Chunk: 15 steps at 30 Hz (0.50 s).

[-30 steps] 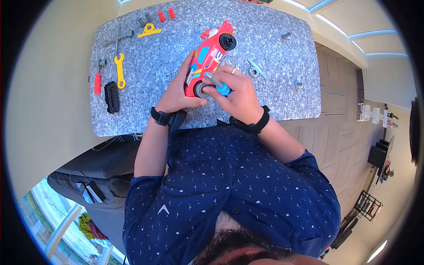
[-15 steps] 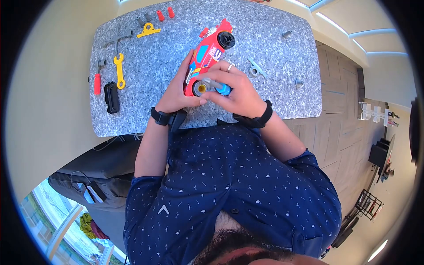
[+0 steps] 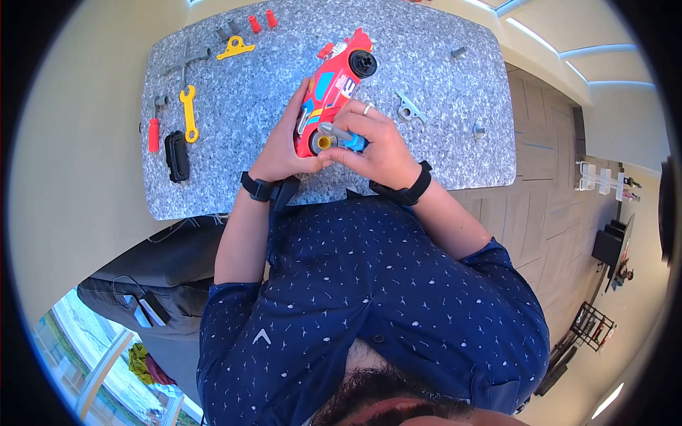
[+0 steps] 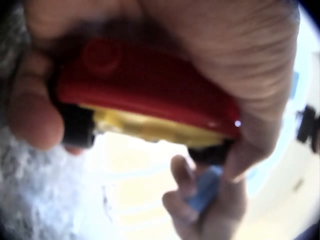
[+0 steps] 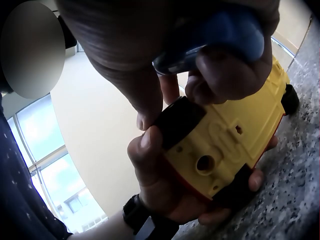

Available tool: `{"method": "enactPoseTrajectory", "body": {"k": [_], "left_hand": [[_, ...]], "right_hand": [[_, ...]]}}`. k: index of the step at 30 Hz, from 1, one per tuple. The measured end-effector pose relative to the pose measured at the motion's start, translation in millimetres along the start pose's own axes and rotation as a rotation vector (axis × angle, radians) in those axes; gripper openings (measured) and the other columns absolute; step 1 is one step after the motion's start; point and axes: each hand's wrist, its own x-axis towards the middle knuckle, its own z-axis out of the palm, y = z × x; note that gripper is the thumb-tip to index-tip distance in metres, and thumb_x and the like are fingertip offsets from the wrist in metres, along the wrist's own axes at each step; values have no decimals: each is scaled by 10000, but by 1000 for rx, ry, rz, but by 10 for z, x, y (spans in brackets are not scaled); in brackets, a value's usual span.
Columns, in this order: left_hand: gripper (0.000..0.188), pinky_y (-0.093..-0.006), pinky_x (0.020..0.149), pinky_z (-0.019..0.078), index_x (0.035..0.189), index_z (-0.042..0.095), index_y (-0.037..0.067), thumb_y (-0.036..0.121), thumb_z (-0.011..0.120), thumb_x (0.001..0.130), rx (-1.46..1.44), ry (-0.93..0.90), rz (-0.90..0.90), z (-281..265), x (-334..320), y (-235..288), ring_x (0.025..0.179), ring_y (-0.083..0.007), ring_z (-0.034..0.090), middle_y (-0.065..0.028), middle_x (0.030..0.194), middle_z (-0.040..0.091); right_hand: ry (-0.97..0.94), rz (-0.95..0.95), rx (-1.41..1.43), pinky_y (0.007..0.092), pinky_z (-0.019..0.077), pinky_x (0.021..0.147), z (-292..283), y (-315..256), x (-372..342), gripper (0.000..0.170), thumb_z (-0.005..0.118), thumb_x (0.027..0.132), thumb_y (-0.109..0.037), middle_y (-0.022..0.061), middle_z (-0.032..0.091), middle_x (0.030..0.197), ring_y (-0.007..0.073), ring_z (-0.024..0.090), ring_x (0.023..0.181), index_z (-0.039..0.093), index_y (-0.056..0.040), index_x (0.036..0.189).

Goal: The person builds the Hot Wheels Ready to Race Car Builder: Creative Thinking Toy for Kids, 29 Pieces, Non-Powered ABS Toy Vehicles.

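A red toy car [image 3: 324,92] is tilted on its side above the table, its yellow underside [image 5: 230,135] facing the right wrist camera. My left hand [image 3: 283,150] grips the car's near end, fingers and thumb around the body. My right hand [image 3: 380,145] holds a blue-handled screwdriver [image 3: 355,142] with a grey shaft, its tip pointing left above the near wheel. That wheel [image 5: 181,120] is touched by the right fingertips. In the head view a yellow hub [image 3: 324,142] shows at its centre. The left wrist view is blurred.
On the speckled table [image 3: 234,156] lie a yellow wrench [image 3: 188,113], a black part [image 3: 177,156], a red-handled tool [image 3: 154,135], a yellow bracket [image 3: 235,47] and red pieces [image 3: 255,24] at left. A light-blue bracket [image 3: 410,108] and grey pieces [image 3: 479,130] lie at right.
The right hand has shifted slightly, and the wheel's yellow hub now shows beside the screwdriver shaft. The left hand still grips the car, which has hardly moved.
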Motion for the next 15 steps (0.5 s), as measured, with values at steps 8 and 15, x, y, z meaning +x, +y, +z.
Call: {"method": "enactPoseTrajectory", "body": {"k": [8, 15], "left_hand": [[1462, -452, 1317, 320, 1787, 152, 58, 425, 994, 649, 25, 40, 8, -73, -6, -105, 1618, -282, 392, -166, 1751, 379], [1480, -453, 1328, 288, 1785, 168, 56, 479, 999, 636, 29, 36, 2, -89, 6, -97, 1638, -280, 359, -163, 1762, 365]], "right_hand": [[163, 174, -97, 393, 557, 803, -246, 3, -238, 355, 896, 895, -132, 109, 716, 1086, 279, 695, 956, 791, -82, 1230], [574, 314, -791, 435, 573, 932, -1026, 418, -1020, 334, 831, 975, -160, 214, 695, 1316, 354, 705, 1109, 791, -69, 1294]]}}
